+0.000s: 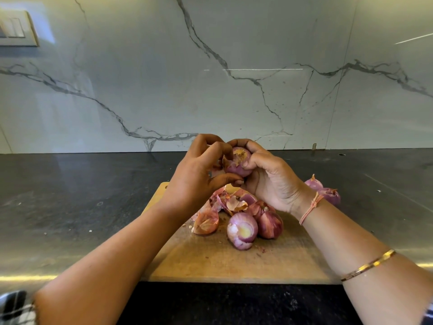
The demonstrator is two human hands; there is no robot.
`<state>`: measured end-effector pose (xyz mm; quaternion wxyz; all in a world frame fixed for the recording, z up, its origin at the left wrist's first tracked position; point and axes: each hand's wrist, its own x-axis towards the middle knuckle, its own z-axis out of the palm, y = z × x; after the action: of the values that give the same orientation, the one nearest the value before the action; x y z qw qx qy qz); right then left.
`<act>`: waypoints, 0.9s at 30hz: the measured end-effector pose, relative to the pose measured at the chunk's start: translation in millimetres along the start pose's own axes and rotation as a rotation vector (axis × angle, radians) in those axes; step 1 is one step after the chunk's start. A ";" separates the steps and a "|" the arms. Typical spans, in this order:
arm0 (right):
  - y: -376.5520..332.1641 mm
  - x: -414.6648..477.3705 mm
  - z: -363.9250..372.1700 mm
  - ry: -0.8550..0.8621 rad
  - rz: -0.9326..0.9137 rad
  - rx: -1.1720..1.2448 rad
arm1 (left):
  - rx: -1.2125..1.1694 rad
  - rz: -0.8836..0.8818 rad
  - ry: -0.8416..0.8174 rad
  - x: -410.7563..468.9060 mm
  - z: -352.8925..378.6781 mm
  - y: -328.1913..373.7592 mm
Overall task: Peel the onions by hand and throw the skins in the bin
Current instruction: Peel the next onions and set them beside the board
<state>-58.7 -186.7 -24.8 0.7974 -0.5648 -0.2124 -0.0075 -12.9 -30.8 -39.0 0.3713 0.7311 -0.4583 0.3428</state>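
1. A wooden chopping board (pixel 210 261) lies on the dark tabletop (pixel 70 207), running from the near edge to under the fingers
2. On the board, below the fingers and nearer than them, a peeled onion (pixel 242 231) touches an unpeeled onion (pixel 269 225) on its right
3. A loose heap of skins (pixel 225 202) lies directly under the fingers, with its nearest piece just left of the peeled onion
4. The left hand (pixel 196 170) has its fingers (pixel 216 146) curled against the left side of the held onion (pixel 236 165) and its thumb pressed under it, beside a torn flap of dry skin
5. The right hand (pixel 269 181) grasps the same onion, with its fingers (pixel 243 143) wrapped over the top and its thumb on the front; the onion is in the air above the skins, with dry skin on its upper part
6. Right of the right fingers, past the wrist, two onions (pixel 331 195) sit touching each other; whether they rest on the board or the tabletop is hidden by the wrist
7. Behind the fingers stands a veined marble wall (pixel 210 90), with a switch plate (pixel 16 29) far up to the left
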 end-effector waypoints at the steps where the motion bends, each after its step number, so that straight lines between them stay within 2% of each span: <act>1: 0.8 0.7 -0.4 0.002 -0.002 0.017 | 0.002 0.006 0.003 -0.2 0.3 -0.4; 7: 1.5 2.8 -0.7 0.079 -0.002 -0.069 | -0.067 -0.061 0.057 2.0 0.0 -0.4; 14: 1.3 5.7 -5.1 0.113 -0.105 -0.149 | -0.281 -0.328 0.101 5.0 -4.0 12.4; 19: 6.9 4.3 -5.7 0.161 -0.206 -0.529 | -0.385 -0.426 0.136 5.4 -4.6 11.0; 27: 13.7 6.4 -6.4 0.192 -0.394 -0.962 | -0.338 -0.457 0.156 5.5 -4.8 17.2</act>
<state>-47.3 -186.1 -36.6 0.4473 -0.8132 -0.2129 -0.3056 -27.7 -34.3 -28.0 0.5895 0.7145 -0.3026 0.2244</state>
